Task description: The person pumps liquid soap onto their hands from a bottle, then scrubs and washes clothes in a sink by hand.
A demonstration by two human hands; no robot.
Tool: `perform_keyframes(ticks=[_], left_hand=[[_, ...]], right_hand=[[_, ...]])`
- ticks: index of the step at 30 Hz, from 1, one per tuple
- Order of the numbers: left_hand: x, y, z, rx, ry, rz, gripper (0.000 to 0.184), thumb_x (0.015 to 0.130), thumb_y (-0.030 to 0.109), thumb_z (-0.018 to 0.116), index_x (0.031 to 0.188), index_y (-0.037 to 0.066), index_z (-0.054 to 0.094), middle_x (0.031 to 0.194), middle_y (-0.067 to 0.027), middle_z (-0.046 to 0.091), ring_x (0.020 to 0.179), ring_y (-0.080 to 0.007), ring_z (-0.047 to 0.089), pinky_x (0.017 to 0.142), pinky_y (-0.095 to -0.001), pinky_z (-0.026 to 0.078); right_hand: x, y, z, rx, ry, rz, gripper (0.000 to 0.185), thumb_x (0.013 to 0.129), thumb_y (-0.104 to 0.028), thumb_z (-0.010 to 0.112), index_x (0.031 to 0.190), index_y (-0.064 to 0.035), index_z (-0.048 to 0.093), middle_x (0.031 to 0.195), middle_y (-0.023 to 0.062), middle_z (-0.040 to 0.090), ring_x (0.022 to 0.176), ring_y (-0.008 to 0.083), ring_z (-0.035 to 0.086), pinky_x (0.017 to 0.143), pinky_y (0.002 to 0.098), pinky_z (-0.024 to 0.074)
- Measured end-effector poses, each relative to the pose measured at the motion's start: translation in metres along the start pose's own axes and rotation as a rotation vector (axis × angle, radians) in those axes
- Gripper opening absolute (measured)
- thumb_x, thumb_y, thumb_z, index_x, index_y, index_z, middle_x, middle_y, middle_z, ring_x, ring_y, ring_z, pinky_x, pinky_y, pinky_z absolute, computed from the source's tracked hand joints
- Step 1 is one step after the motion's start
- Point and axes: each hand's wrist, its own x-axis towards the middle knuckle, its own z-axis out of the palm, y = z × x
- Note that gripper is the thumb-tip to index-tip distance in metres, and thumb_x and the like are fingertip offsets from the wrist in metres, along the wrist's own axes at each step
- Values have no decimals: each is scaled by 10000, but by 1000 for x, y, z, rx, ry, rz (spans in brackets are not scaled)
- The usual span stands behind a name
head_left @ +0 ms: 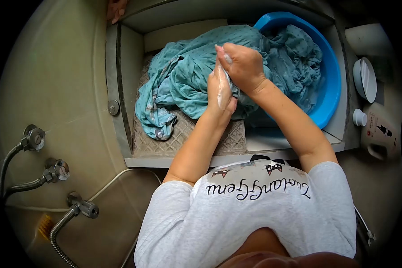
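Wet teal cloth (187,94) with small dark dots lies bunched over a textured board (234,136) in a basin and runs into a blue tub (332,89) on the right. My left hand (220,89), with white suds along its edge, is closed around a fold of the cloth. Just above and to the right, my right hand (242,64) is curled into a fist against the left one, closed on the same cloth. Suds show between its fingers. A patterned end of the cloth hangs at the lower left.
Metal valves (56,170) and hoses (64,228) line the left wall. At the right stand a white bowl (365,79), a white cap (359,117) and a detergent bottle (379,134). The basin's raised rim (147,162) runs along the near side.
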Motion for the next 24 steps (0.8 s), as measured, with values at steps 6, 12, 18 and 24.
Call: perform_keyframes(ticks=[6, 12, 18, 24], left_hand=[[57, -14, -69, -455, -879, -39, 350, 920, 445, 403, 750, 149, 480, 697, 36, 482, 662, -104, 485, 586, -242, 417], [4, 1, -5, -77, -2, -37, 388, 904, 467, 421, 1012, 107, 518, 942, -21, 559, 816, -128, 542, 683, -265, 471], [45, -28, -61, -327, -405, 9, 343, 922, 429, 412, 850, 114, 527, 763, 18, 525, 689, -90, 491, 568, -252, 431], [30, -12, -49, -251, -283, 61, 359, 913, 474, 393, 928, 149, 545, 748, 3, 509, 628, -126, 474, 586, -317, 439]], right_hand=[[-42, -42, -8, 101, -123, -274, 256, 806, -234, 581, 610, -82, 518, 567, 107, 548, 516, 280, 550, 456, 366, 428], [-4, -8, 1, 4, 34, -41, 274, 837, -214, 557, 626, -51, 490, 557, 147, 491, 497, 304, 511, 444, 351, 401], [-18, -20, 7, 161, 108, -226, 290, 815, -222, 587, 596, -64, 483, 555, 126, 505, 464, 283, 488, 437, 345, 396], [-23, -27, 5, 128, 105, -221, 242, 783, -191, 623, 606, -79, 501, 525, 116, 496, 459, 276, 505, 429, 349, 400]])
